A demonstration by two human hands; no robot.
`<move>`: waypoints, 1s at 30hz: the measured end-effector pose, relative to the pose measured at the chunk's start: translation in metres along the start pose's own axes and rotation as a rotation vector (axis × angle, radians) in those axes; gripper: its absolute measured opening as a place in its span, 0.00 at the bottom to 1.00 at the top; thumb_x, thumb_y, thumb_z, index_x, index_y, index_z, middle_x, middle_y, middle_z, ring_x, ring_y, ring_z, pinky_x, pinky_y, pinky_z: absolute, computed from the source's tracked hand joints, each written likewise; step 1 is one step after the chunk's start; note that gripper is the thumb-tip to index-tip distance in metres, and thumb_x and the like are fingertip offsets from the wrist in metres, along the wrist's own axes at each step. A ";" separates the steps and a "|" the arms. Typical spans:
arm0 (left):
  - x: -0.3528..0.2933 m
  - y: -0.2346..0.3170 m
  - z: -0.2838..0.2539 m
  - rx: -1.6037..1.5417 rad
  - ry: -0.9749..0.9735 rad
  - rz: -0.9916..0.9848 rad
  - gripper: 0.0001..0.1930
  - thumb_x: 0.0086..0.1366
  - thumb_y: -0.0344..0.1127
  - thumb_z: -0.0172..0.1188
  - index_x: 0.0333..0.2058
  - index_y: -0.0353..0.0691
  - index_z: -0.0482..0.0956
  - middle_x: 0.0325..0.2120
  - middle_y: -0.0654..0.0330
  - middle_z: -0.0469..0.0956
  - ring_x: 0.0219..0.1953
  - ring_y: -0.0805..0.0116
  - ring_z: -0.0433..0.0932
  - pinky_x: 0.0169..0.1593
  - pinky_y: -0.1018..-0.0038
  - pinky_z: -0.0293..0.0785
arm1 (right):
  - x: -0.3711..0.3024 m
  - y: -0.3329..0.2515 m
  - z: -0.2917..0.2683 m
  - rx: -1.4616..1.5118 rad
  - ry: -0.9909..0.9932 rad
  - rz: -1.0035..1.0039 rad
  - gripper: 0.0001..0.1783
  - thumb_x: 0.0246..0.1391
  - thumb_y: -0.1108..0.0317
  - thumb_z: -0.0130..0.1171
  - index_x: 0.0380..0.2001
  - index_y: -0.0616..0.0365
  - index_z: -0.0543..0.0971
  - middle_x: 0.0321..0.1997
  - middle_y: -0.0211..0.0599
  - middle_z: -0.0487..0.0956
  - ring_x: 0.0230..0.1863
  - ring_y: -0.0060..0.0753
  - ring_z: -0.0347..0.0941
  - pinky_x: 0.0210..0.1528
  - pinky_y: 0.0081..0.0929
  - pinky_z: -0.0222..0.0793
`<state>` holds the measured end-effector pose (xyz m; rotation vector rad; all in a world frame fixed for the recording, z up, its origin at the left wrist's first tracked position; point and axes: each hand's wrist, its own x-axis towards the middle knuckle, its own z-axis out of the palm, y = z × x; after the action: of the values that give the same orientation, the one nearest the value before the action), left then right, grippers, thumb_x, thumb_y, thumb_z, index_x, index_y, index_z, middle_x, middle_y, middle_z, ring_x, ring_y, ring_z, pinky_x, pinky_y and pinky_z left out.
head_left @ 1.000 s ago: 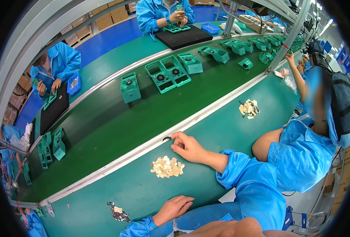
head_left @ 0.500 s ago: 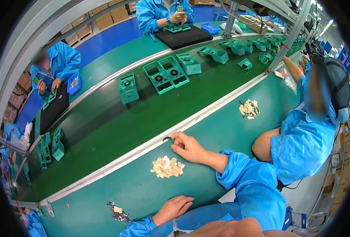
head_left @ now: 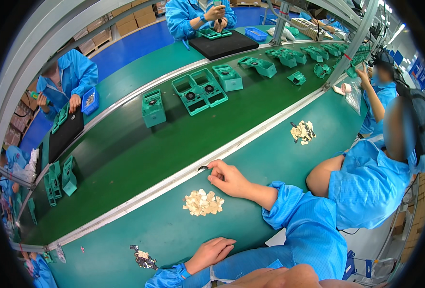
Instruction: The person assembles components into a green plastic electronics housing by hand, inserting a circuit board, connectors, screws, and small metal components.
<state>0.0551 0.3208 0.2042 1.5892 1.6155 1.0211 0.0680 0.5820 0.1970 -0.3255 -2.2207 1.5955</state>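
My right hand [head_left: 230, 179] rests at the pale metal rail [head_left: 251, 135], fingers loosely curled and thumb apart. Its index fingertip is beside a small dark curved spot [head_left: 202, 168] on the rail; whether that is a loose piece or part of the rail I cannot tell. Below this hand lies a heap of cream-coloured flat scraps [head_left: 203, 203]. My left hand [head_left: 211, 253] lies with its fingers extended at the near edge of the green table [head_left: 174, 235], holding nothing. To its left is a small pile of black and cream scraps [head_left: 143, 258].
Beyond the rail, a green conveyor [head_left: 121, 153] carries teal plastic housings [head_left: 200, 91]. Another scrap pile [head_left: 303, 132] lies farther right, near a seated co-worker [head_left: 371, 187]. Two people [head_left: 200, 19] work across the belt with hand tools. A metal post [head_left: 352, 45] rises at right.
The teal housings have shifted slightly left. The co-worker at right has moved back, showing another person with a raised arm beyond. The far worker's tool has risen. My hands have stayed put.
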 end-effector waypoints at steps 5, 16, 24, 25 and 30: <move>0.001 0.003 0.004 0.002 0.004 0.000 0.10 0.67 0.34 0.60 0.46 0.42 0.79 0.33 0.58 0.79 0.36 0.57 0.81 0.39 0.67 0.78 | -0.004 0.000 -0.003 0.004 -0.002 0.001 0.17 0.61 0.72 0.59 0.51 0.63 0.69 0.25 0.33 0.76 0.24 0.24 0.72 0.27 0.26 0.67; 0.031 0.016 0.010 -0.091 0.068 -0.013 0.08 0.66 0.31 0.59 0.42 0.37 0.80 0.34 0.53 0.78 0.36 0.52 0.79 0.40 0.62 0.77 | 0.005 0.023 -0.028 -0.055 0.030 0.024 0.18 0.59 0.71 0.61 0.51 0.62 0.72 0.25 0.32 0.77 0.25 0.22 0.72 0.29 0.24 0.69; 0.041 0.018 -0.005 0.025 0.260 -0.011 0.07 0.65 0.28 0.61 0.42 0.37 0.82 0.31 0.56 0.80 0.34 0.58 0.80 0.37 0.65 0.77 | 0.018 0.025 -0.028 0.067 -0.017 0.107 0.18 0.59 0.75 0.60 0.51 0.63 0.70 0.25 0.30 0.76 0.24 0.18 0.68 0.29 0.20 0.66; 0.040 0.017 -0.006 0.028 0.298 -0.034 0.07 0.64 0.28 0.61 0.41 0.37 0.82 0.30 0.56 0.80 0.33 0.58 0.80 0.37 0.65 0.77 | 0.017 0.024 -0.027 0.053 -0.010 0.105 0.18 0.59 0.75 0.60 0.51 0.63 0.70 0.25 0.30 0.76 0.24 0.19 0.69 0.29 0.21 0.66; 0.036 0.019 -0.007 0.038 0.382 -0.067 0.07 0.63 0.27 0.62 0.40 0.36 0.82 0.30 0.57 0.80 0.32 0.58 0.80 0.36 0.66 0.76 | 0.010 0.009 -0.020 -0.077 -0.039 -0.086 0.21 0.57 0.77 0.59 0.54 0.63 0.69 0.31 0.35 0.78 0.30 0.26 0.73 0.38 0.25 0.71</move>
<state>0.0568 0.3549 0.2270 1.4128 1.9347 1.3238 0.0672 0.6066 0.1957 -0.2182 -2.2970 1.4873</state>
